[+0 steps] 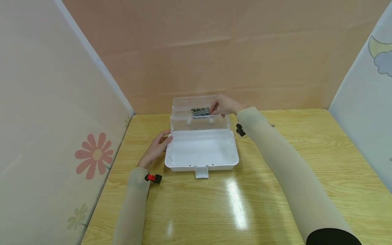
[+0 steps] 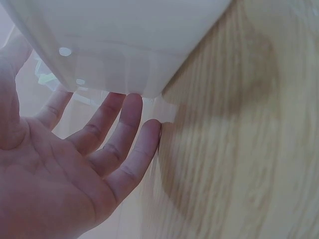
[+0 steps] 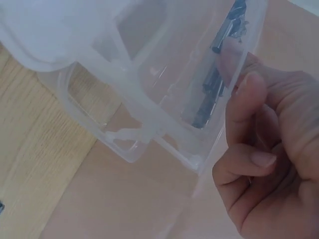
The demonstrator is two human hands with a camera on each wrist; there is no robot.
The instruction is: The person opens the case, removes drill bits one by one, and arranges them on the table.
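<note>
A white plastic box [image 1: 202,166] lies open on the wooden table, and its clear lid and tray [image 1: 190,124] stand up at the back. A bundle of dark metal bits [image 1: 200,111] lies in the clear tray [image 3: 139,109]. My right hand [image 1: 223,104] reaches into that tray. Its curled fingers are at the right end of the bits [image 3: 212,94], with the index tip on them and the thumb [image 3: 249,94] by the tray wall. My left hand [image 1: 157,146] rests with straight fingers [image 2: 124,124] against the box's left side [image 2: 124,45].
The box's front latch [image 1: 201,172] hangs open toward me. A thin metal piece [image 1: 272,125] lies on the table right of my right forearm. Padded panels enclose the table at the left [image 1: 46,119], back and right. The bare wooden top [image 1: 245,204] spreads in front.
</note>
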